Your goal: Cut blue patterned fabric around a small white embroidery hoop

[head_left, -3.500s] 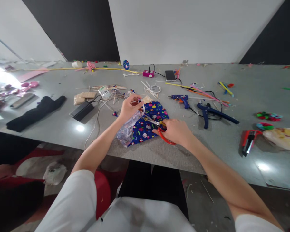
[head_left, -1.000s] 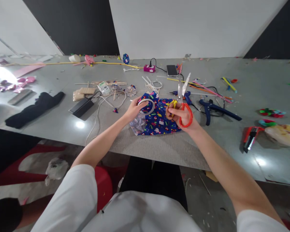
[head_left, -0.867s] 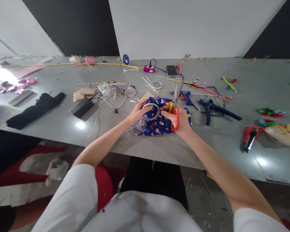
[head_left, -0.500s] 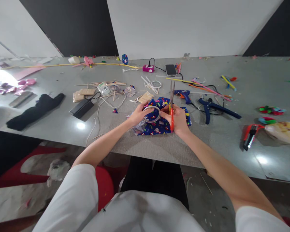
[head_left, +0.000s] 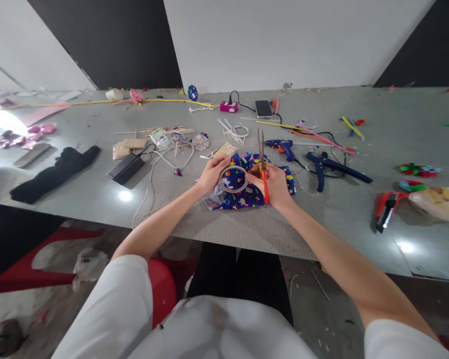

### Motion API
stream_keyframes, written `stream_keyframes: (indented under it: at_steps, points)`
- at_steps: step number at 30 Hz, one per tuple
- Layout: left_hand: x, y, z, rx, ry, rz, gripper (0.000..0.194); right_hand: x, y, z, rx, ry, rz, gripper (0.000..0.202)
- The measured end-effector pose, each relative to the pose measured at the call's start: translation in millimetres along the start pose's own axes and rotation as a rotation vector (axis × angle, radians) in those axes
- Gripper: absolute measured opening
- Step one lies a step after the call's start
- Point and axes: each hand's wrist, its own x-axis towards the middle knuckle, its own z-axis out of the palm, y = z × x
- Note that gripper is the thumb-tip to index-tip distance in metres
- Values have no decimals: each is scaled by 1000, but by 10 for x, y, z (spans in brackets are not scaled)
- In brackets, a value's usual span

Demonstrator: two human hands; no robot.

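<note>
A piece of dark blue fabric (head_left: 243,200) with a colourful print lies bunched near the table's front edge. On it rests a pale grey ring (head_left: 234,191), with the print showing through its middle. My left hand (head_left: 211,174) is closed at the ring's upper left side, fingers pinching the fabric there. Scissors with orange handles (head_left: 265,187) are held in my right hand (head_left: 279,184), blades pointing away from me. The right thumb and fingertips reach the ring's right side. Clear plastic wrap (head_left: 214,199) sticks out at the fabric's left.
Beyond the fabric lie a blue glue gun (head_left: 280,144), wooden sticks (head_left: 224,149) and a thin white ring (head_left: 240,131). Dark blue pliers-like tool (head_left: 338,168) and a red-black box cutter (head_left: 386,212) are at right. Left are a black adapter (head_left: 126,168) and black cloth (head_left: 56,174).
The left thumb has shifted up from across the ring to its upper edge. The ring has moved slightly left, and the scissors' blades have tipped a little left.
</note>
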Motion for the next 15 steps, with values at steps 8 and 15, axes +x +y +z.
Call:
stream_keyframes:
  at_steps: [8, 15]
  points:
    - [-35, 163, -30, -322, -129, -201, 38, 28, 58, 8, 27, -10, -35, 49]
    - [-7, 153, -68, -410, -118, -234, 50, 74, 181, -5, 62, -41, -34, 44]
